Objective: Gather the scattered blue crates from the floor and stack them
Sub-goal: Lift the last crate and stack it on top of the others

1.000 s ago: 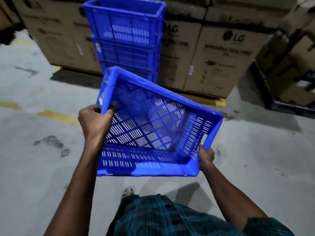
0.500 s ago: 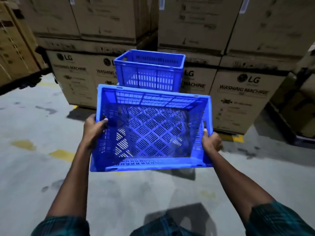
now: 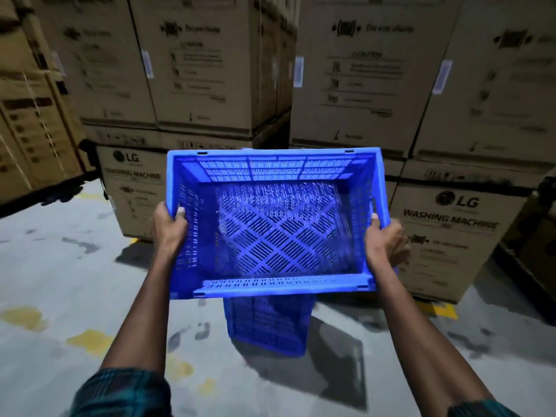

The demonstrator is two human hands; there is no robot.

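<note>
A blue slotted plastic crate point(image 3: 279, 230) is held level in the air, open side up, its lattice floor visible. My left hand point(image 3: 170, 228) grips its left rim with the thumb hooked inside. My right hand point(image 3: 385, 239) grips the right rim the same way. Directly beneath it stands the stack of blue crates point(image 3: 267, 323); only the stack's lower front shows under the held crate, and its top is hidden. I cannot tell whether the held crate touches the stack.
Tall stacked cardboard washing-machine boxes point(image 3: 445, 224) form a wall right behind the stack, with more boxes point(image 3: 27, 133) on the left. Grey concrete floor point(image 3: 60, 281) with worn yellow markings point(image 3: 90, 341) spreads to the left and front.
The crate went from tilted to level and moved forward over the stack, which it now covers. Both hands kept their grip on the side rims.
</note>
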